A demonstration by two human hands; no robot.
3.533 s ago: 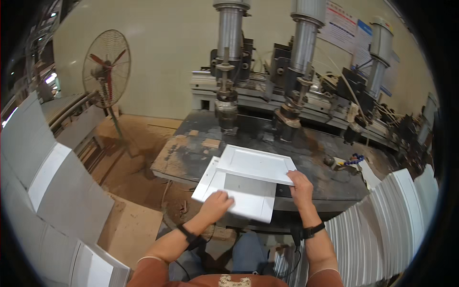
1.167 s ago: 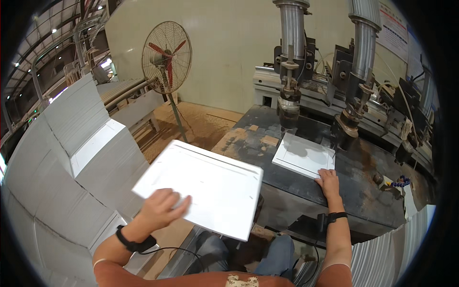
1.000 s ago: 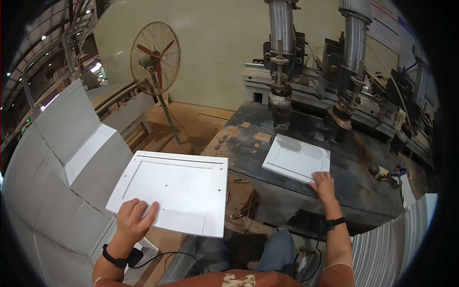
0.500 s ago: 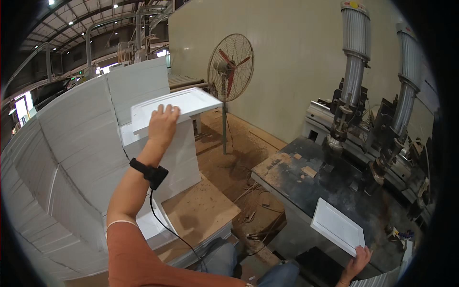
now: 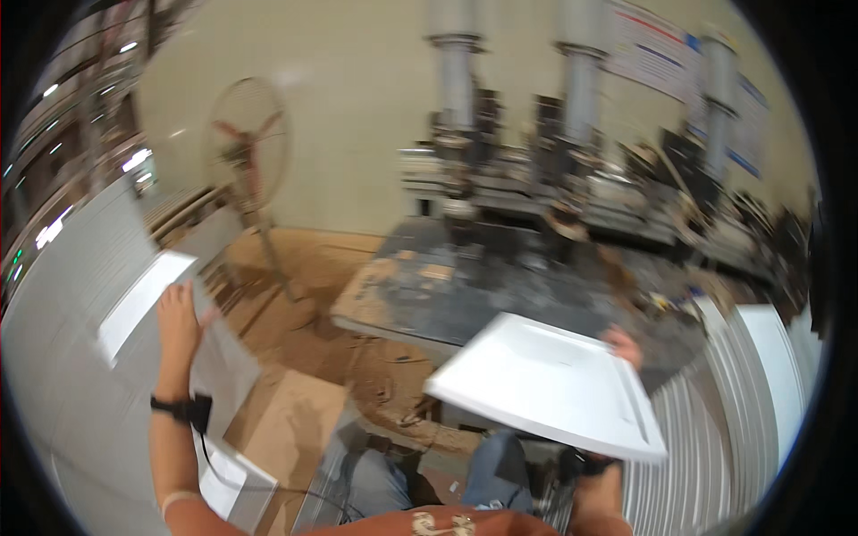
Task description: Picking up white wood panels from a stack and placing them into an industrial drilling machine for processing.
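A white panel [image 5: 554,384] with a raised rim tilts across the lower middle and right of the frame, in front of the near edge of a dark bench [image 5: 411,308]. The person's right hand [image 5: 623,344] has its grip closed on the panel's upper right edge; the fingers curl over that edge, while most of the panel spreads to the left of the grip and below it. The panel hides the thumb, the palm and the wrist, and the right forearm reappears at the bottom. At left, the left hand [image 5: 179,322] is over the edge of a tall pale stack [image 5: 76,375], its thumb spread from its fingers; blur hides whether the fingertips touch the uppermost panel [image 5: 134,308]. Behind the bench, a machine [image 5: 458,165] with upright cylinders is smeared by motion, its tops cut off, and a fan [image 5: 248,138] at upper left is equally blurred.
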